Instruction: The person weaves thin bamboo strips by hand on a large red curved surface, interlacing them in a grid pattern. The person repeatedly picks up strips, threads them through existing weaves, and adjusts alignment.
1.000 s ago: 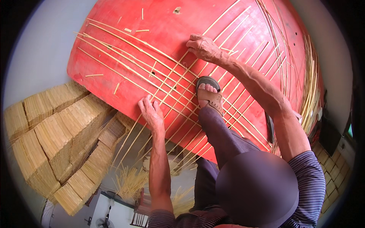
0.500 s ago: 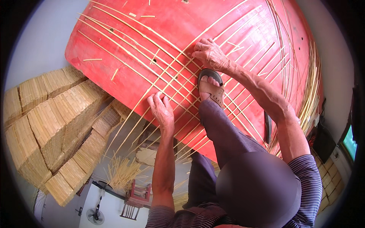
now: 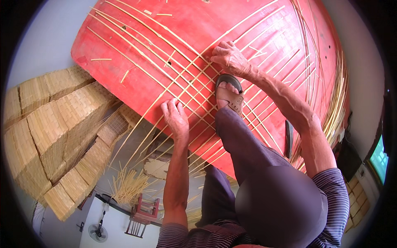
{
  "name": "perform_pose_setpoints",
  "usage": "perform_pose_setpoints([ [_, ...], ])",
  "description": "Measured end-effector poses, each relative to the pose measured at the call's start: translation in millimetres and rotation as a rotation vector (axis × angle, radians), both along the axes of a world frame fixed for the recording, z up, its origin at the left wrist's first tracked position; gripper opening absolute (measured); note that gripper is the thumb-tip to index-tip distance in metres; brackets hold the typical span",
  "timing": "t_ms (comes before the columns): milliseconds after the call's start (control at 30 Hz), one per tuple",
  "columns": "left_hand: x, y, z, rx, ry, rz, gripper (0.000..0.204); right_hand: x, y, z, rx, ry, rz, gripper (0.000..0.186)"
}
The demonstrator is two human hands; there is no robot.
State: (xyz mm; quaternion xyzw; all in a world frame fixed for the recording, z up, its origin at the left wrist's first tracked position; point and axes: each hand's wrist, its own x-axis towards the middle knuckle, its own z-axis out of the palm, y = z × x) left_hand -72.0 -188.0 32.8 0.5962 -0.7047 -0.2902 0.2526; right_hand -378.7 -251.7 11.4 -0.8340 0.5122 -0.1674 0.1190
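Pale bamboo strips [image 3: 142, 53] cross one another in an open lattice over a red board [image 3: 124, 87]. At the lattice's lower left edge, my left hand [image 3: 175, 118] has its fingers curled in a pinch on a strip. Beyond my foot, my right hand [image 3: 229, 60] is bent with fingertips pressed down at the upper edge of the crossings, on a strip mostly hidden under them. A sandalled foot [image 3: 229, 94] stands on the woven part, between my hands, and covers some crossings.
Stacks of woven bamboo baskets [image 3: 62, 124] stand at the left. A bundle of long strips [image 3: 337, 99] lies along the board's right side. Below the board are a heap of cut strips [image 3: 128, 186], a small red chair [image 3: 142, 215] and a fan [image 3: 98, 232].
The view has shifted slightly. Both hands keep nearly the same places on the strips, and the foot stays on the lattice.
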Motion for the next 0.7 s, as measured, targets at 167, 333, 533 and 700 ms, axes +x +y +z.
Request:
perform_pose_setpoints([
  [167,1.7,-1.7,-1.5,0.011,-0.039,-0.005,0.021,-2.3,-1.0,0.7,-0.008,-0.015,0.042,0.022],
  [333,1.5,-13.9,8.9,0.01,-0.135,-0.045,0.023,-0.2,-4.1,8.1,-0.063,-0.037,0.044,0.016],
  [533,-17.7,-52.6,11.8,0.041,-0.003,0.042,0.022,78.9,27.7,16.7,0.223,-0.1,-0.097,0.01],
  [700,-18.4,-76.6,-7.4,0.139,-0.089,0.083,0.025,112.6,28.0,12.3,0.483,-0.144,-0.268,0.009],
])
